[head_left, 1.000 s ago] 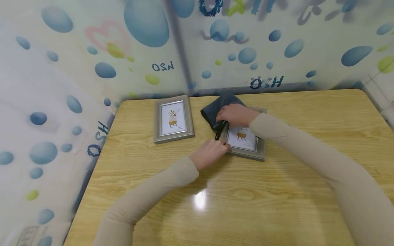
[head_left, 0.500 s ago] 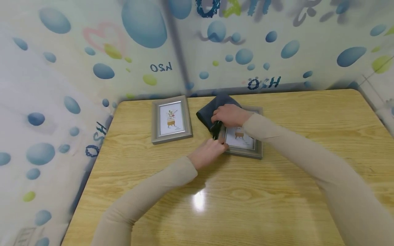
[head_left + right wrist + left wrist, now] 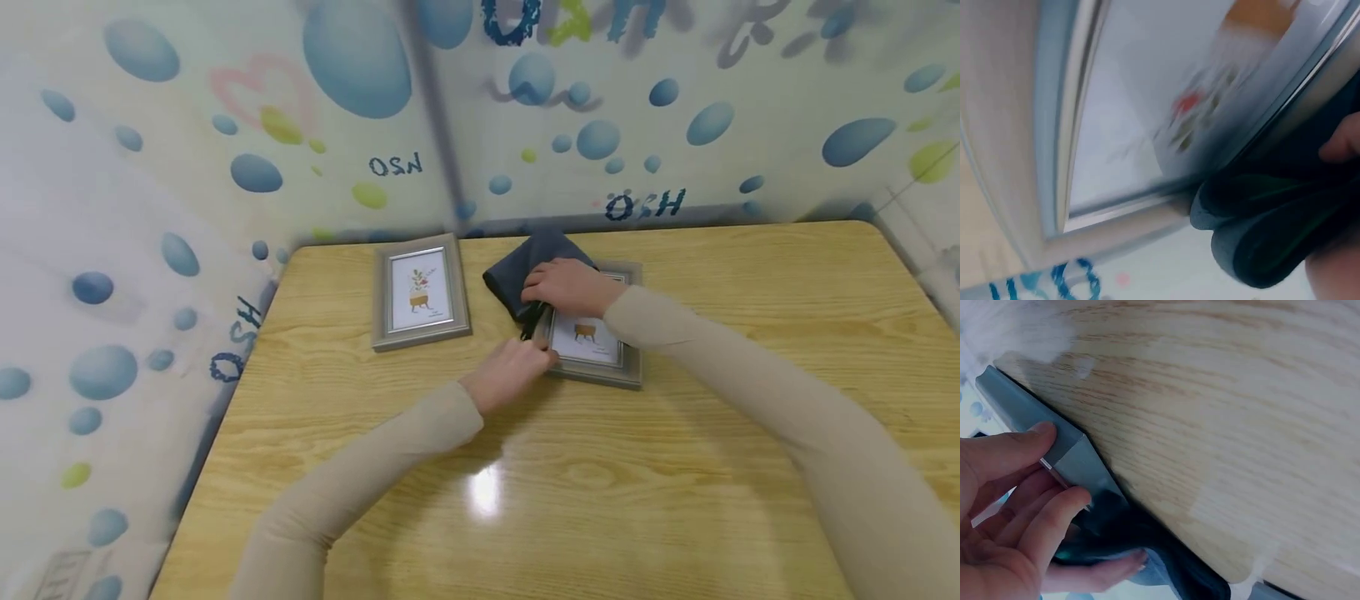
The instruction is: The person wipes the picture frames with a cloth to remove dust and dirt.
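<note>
A grey picture frame [image 3: 632, 367] with a plant-pot print lies tilted on the table, its upper left part covered. At its lower left corner my left hand [image 3: 506, 375] holds it, the thumb and curled fingers on the border in the left wrist view. My right hand [image 3: 570, 285] grips a folded dark blue-grey cloth [image 3: 513, 275] over the frame's left side. Seen from the right wrist, the cloth's doubled folds [image 3: 1260, 250] touch the border beside the print. A second, similar picture frame [image 3: 381, 300] lies apart to the left, untouched.
The wooden table [image 3: 585, 500] reaches to a patterned wall [image 3: 480, 108] right behind the frames. Another wall [image 3: 45, 217] runs along its left edge. Light reflects off the tabletop near the front.
My right hand and the cloth make small shifts along the frame's left side, slightly toward me and then back. My left hand stays at the corner. The head view sways slightly.
</note>
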Action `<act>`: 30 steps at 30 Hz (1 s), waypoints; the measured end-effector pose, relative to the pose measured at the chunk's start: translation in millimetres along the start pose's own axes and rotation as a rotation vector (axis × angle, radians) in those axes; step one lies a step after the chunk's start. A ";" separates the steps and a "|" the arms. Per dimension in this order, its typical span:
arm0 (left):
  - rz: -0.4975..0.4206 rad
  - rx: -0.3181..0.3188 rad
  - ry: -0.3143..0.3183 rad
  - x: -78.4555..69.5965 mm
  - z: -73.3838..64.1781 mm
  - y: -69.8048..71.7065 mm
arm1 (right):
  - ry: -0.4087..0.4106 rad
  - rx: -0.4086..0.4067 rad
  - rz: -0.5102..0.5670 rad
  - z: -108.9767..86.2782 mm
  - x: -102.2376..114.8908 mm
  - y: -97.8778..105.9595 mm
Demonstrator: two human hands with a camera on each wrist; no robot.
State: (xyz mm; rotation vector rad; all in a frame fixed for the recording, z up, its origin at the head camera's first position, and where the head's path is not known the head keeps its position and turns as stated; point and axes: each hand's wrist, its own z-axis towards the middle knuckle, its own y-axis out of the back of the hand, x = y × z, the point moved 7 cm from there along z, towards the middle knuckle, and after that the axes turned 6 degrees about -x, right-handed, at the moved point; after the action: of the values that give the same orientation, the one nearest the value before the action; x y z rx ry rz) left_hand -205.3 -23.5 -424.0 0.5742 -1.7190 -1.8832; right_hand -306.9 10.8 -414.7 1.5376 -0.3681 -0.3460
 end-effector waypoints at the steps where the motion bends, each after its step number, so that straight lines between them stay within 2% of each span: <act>1: -0.001 -0.005 -0.001 0.6 -0.4 -0.1 | 0.032 -0.018 0.011 -3.0 7.8 1.1; 4: -0.008 -0.028 -0.004 1.8 -1.6 1.2 | 0.098 -0.049 0.038 -11.1 27.0 4.6; 8: 0.000 -0.048 -0.008 0.3 -2.6 3.0 | 0.091 -0.084 0.101 -19.4 33.6 11.7; 12: 0.057 -0.020 -0.012 -6.8 -2.5 3.5 | 0.004 -0.180 0.199 -30.2 21.3 27.6; 15: 0.104 0.005 -0.043 -16.4 -1.5 3.7 | -0.101 -0.269 0.262 -40.4 6.7 42.6; 16: 0.103 0.002 -0.053 -19.8 -1.1 4.6 | -0.136 -0.292 0.281 -44.4 2.3 46.8; 19: 0.012 -0.054 -0.056 -21.4 -2.8 9.7 | -0.229 -0.332 0.322 -56.3 -6.0 54.5; 22: -0.064 -0.157 0.044 -0.1 -9.2 26.5 | -0.247 -0.336 0.309 -68.7 -3.5 55.4; 24: -0.078 -0.219 0.128 26.8 -13.3 41.5 | -0.205 -0.317 0.265 -76.5 4.8 50.6; 26: -0.073 -0.245 0.217 57.4 -12.7 54.3 | -0.148 -0.277 0.217 -83.4 15.5 40.1; 28: -0.092 -0.237 0.260 84.0 -4.8 59.0 | -0.092 -0.224 0.172 -87.8 27.0 26.2; 30: -0.128 -0.158 0.271 102.3 10.0 52.2 | -0.057 -0.184 0.137 -90.4 36.2 13.1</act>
State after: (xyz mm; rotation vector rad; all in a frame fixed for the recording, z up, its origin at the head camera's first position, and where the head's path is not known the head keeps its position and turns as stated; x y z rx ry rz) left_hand -285.9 -83.5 -367.4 0.8502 -1.3762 -1.9064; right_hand -234.8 76.1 -401.1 1.3176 -0.4711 -0.3079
